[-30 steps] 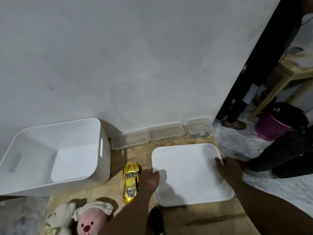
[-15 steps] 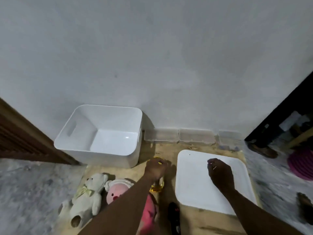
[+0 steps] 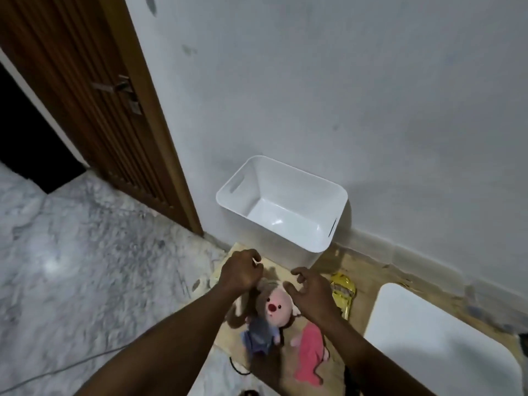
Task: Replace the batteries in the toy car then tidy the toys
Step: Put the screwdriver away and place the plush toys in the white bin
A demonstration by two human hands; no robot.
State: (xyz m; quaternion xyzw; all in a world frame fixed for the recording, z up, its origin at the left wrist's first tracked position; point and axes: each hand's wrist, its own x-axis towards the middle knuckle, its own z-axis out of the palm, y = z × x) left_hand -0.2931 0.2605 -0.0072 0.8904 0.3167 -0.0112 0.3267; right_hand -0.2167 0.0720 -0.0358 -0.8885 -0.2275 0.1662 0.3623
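Head view: left hand (image 3: 241, 271) clenched just above the pink-faced plush toy (image 3: 271, 307), apparently gripping its top, though blur hides what exactly. Right hand (image 3: 311, 292) spread loose, fingers curled, holding nothing, hovering just right of that plush. Gold toy car (image 3: 343, 292) on the wooden board (image 3: 368, 278) immediately right of the right hand. White bin (image 3: 281, 202) beyond the plush, against the wall; white lid (image 3: 440, 344) to the right.
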